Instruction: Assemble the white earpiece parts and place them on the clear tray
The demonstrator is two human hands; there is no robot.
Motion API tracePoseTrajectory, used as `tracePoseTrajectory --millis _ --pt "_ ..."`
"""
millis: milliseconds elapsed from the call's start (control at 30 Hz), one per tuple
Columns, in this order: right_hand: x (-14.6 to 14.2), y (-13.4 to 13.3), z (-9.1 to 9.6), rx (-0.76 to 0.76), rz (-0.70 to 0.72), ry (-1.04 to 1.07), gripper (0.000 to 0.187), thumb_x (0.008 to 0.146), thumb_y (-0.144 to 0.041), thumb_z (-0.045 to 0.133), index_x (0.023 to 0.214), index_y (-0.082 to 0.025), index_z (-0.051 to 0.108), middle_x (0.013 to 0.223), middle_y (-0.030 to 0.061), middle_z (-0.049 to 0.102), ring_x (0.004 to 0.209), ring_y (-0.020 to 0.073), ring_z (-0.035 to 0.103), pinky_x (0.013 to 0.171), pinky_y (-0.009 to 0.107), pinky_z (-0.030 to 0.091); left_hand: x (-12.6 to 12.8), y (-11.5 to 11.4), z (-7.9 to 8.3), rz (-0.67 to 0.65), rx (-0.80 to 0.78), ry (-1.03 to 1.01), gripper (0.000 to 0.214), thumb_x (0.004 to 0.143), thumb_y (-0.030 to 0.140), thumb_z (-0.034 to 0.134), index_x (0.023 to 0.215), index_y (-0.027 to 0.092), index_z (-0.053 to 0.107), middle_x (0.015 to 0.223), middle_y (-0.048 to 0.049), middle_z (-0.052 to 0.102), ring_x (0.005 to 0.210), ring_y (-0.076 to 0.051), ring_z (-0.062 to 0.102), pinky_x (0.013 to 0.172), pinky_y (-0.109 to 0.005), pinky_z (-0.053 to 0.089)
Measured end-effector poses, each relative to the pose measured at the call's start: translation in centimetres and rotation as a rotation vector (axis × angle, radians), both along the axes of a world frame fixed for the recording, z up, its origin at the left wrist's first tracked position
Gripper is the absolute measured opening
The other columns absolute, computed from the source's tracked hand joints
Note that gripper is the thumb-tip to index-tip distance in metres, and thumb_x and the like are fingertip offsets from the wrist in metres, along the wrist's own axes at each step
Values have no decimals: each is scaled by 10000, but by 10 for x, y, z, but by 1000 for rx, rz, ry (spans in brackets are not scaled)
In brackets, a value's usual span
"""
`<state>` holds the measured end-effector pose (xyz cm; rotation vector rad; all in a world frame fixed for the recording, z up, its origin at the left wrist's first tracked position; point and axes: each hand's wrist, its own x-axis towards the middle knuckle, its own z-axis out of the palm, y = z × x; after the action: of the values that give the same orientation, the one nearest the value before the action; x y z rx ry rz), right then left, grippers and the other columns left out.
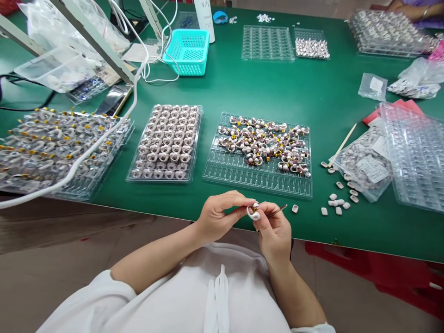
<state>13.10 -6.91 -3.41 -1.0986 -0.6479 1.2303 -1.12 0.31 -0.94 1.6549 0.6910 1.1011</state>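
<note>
Close to the table's front edge, my left hand (219, 212) pinches a small white ring-shaped part (251, 214) with a bit of gold-coloured strip on it. My right hand (277, 233) grips the same part from the other side, fingers closed. A thin dark tool (279, 210), perhaps tweezers, also lies in my right hand, its end sticking out to the right. Just beyond my hands is a clear tray (256, 182) with many similar ring parts (255, 159) heaped on it. A small pale cap (295, 209) lies right of my right hand.
Stacked trays of pale parts (166, 143) and gold-tabbed parts (58, 148) stand left, a white cable (100, 138) crossing the latter. Loose caps (338, 211), a bag (364, 162) and clear trays (412, 152) lie right. Farther back are a turquoise basket (189, 51) and another person's arm (409, 10).
</note>
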Motion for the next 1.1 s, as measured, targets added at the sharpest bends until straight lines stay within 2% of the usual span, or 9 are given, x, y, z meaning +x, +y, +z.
tracePoseTrajectory --millis 200,333,500,633,800,900,1100 --pt "1 1 0 8 -11 -10 132 868 -305 731 889 -223 629 796 -17 625 608 87 521 555 218 437 0 -3 0 -15 -76 -19 227 852 105 711 1038 204 797 870 -90 791 771 -175 721 703 -272 569" --pt "2 0 3 9 -13 -70 172 862 -322 729 913 -227 595 793 -20 601 605 90 515 531 212 432 0 -5 6 -33 -209 23 144 848 158 708 959 164 798 823 -93 773 738 -174 695 687 -273 552" --pt "13 -1 9 57 121 -204 110 887 -275 692 953 -234 613 816 -14 615 665 101 559 581 213 467 -5 -1 18 -96 -377 154 139 824 176 677 900 113 774 820 -94 752 724 -161 662 683 -261 529" --pt "22 -1 11 79 187 -348 86 879 -264 688 933 -229 630 829 -2 630 697 116 588 588 218 473 -9 4 27 -137 -341 270 156 797 157 663 888 99 775 783 -78 734 701 -145 637 685 -249 516" --pt "21 -1 14 41 170 -437 54 886 -250 668 929 -222 651 824 6 659 671 116 597 579 222 473 -8 5 32 -112 -363 338 163 788 167 669 902 102 766 773 -68 748 694 -146 644 669 -240 517" --pt "17 -2 16 27 131 -421 34 894 -231 655 926 -225 646 812 -1 654 667 112 600 585 221 475 -8 4 31 -118 -399 295 154 806 177 677 903 101 771 774 -74 752 698 -151 653 674 -247 520" --pt "8 -1 17 62 37 -256 58 890 -196 657 917 -229 619 768 -25 628 634 95 590 576 210 472 -7 4 22 -192 -421 56 158 822 162 715 952 127 797 831 -87 760 769 -165 686 736 -267 542"
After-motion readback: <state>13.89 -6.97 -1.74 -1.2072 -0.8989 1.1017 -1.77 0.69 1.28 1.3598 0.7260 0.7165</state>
